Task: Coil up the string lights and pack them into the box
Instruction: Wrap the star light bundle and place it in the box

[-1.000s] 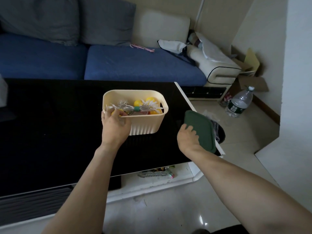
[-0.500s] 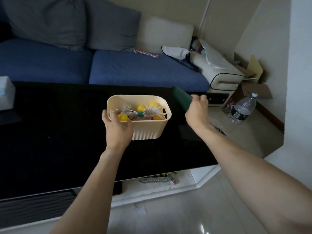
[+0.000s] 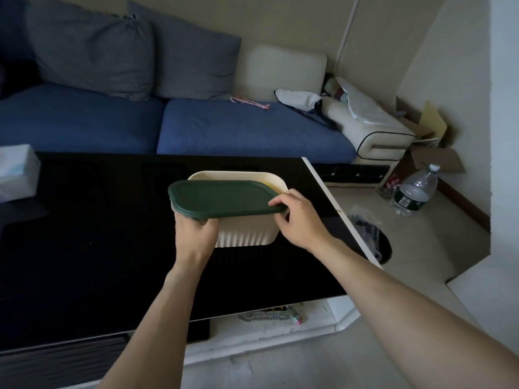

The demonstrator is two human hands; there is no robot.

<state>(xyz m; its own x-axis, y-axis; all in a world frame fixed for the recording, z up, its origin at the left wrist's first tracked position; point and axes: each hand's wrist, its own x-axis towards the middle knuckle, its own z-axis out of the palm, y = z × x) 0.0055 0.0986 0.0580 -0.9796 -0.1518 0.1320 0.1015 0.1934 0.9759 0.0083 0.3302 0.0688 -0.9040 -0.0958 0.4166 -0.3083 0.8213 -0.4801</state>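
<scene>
**Green lid held over the cream box on the black table**

A blue sofa (image 3: 196, 127) with grey cushions (image 3: 92, 49) runs behind the table (image 3: 84, 234), a wide glossy black top with a white edge on its right side. Everything below is placed relative to the cream box (image 3: 247, 234), which stands on the table toward its right end.

Just above the box, a dark green lid (image 3: 222, 197) covers most of the opening, shifted toward the near left so that the box's far rim and right corner show past it. In that uncovered right corner a sliver of yellow is visible; the string lights themselves are hidden under the lid and cannot be made out.

The left hand (image 3: 196, 234) is at the box's near left corner, its grip curled round the box wall beneath the lid's edge. The right hand (image 3: 297, 217) is at the box's right end, its grip pinching the lid's right edge, thumb on top.

Far left of the box, a white tissue pack (image 3: 16, 169) lies on the table. Right of the box, on the floor past the table's edge, sits a dark bin (image 3: 376, 242), and farther right a clear water bottle (image 3: 415, 192).
</scene>
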